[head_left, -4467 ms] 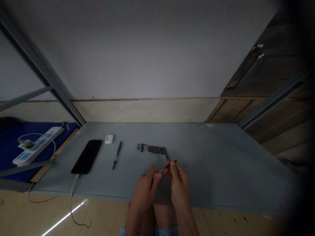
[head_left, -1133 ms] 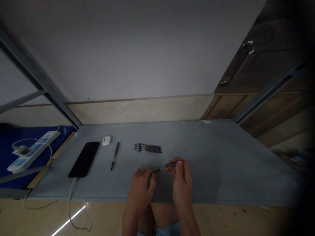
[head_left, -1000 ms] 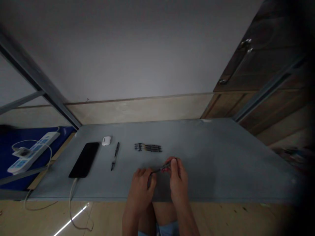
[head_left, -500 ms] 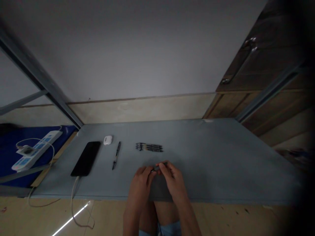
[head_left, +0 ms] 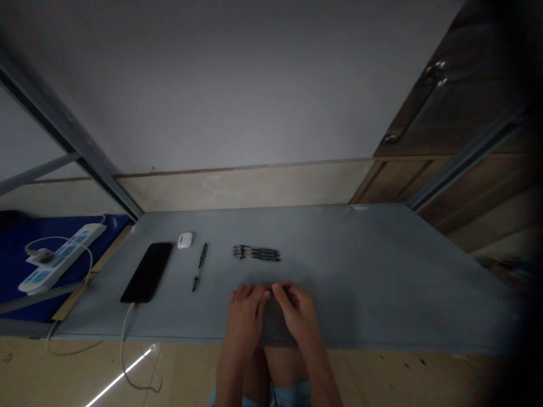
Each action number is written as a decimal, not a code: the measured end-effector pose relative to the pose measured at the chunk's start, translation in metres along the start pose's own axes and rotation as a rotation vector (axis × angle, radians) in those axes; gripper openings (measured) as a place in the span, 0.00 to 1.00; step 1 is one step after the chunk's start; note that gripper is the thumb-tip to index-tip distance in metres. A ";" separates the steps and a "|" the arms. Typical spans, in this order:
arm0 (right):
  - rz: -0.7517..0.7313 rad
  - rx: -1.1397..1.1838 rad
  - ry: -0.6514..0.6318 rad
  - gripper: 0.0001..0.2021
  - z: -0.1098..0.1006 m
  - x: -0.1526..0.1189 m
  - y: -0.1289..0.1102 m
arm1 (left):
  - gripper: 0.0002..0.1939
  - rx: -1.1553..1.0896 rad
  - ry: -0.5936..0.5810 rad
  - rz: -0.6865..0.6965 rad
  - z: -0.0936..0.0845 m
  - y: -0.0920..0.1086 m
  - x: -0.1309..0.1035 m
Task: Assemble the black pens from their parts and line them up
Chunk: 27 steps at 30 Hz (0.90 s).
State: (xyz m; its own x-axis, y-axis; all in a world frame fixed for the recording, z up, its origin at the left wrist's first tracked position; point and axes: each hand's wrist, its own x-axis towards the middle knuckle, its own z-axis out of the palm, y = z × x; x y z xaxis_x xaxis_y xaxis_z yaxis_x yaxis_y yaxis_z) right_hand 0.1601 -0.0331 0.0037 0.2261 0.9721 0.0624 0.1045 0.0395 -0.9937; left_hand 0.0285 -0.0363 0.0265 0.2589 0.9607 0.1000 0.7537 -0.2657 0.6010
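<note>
My left hand (head_left: 247, 311) and my right hand (head_left: 296, 308) are close together over the near part of the grey table (head_left: 382, 282). Both have fingers closed in a pinch on a small dark pen, mostly hidden between the fingertips. Just beyond them lies a row of several dark pens (head_left: 257, 253), side by side. To the left a single pen (head_left: 200, 267) rests apart, tilted towards the table's back. A white earphone case (head_left: 185, 240) is beside its upper end.
A black phone (head_left: 147, 273) lies at the table's left with a white cable (head_left: 124, 339) hanging over the front edge. Further left, a white power strip (head_left: 61, 260) sits on a blue surface. Metal posts (head_left: 462, 161) rise at both sides, before a wall.
My hands have drawn closer together at the fingertips, and the held pen is now mostly covered. The left hand's fingers have shifted slightly. The view has moved a little.
</note>
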 end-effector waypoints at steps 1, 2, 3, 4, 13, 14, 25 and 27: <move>-0.020 0.026 -0.020 0.13 -0.001 0.000 -0.001 | 0.17 -0.004 -0.002 0.001 0.001 -0.001 0.000; -0.037 0.044 -0.034 0.12 -0.001 0.000 -0.001 | 0.17 -0.012 -0.003 0.000 0.001 -0.001 0.000; -0.044 0.054 -0.040 0.11 -0.002 0.000 -0.002 | 0.17 -0.025 -0.003 -0.002 0.001 0.000 -0.001; -0.040 0.057 -0.042 0.10 -0.002 0.001 -0.003 | 0.16 -0.046 -0.003 -0.009 0.000 0.000 -0.001; 0.016 0.014 -0.006 0.18 -0.002 0.001 0.001 | 0.15 -0.083 -0.019 0.006 -0.002 0.006 0.000; 0.004 0.018 -0.028 0.17 -0.003 0.001 0.001 | 0.17 -0.084 -0.015 -0.006 0.000 0.005 0.001; 0.059 -0.079 0.059 0.24 0.000 0.005 0.005 | 0.12 -0.369 -0.037 -0.017 -0.007 0.007 0.002; 0.001 -0.055 -0.026 0.20 -0.001 0.004 0.003 | 0.14 -0.318 -0.014 -0.023 -0.005 0.006 0.004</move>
State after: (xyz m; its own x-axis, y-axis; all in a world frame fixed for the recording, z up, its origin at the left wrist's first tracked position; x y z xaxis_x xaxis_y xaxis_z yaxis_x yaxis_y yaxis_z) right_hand 0.1619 -0.0291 0.0007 0.2009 0.9779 0.0586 0.1579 0.0268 -0.9871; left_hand 0.0308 -0.0340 0.0341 0.2536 0.9645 0.0739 0.5339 -0.2032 0.8208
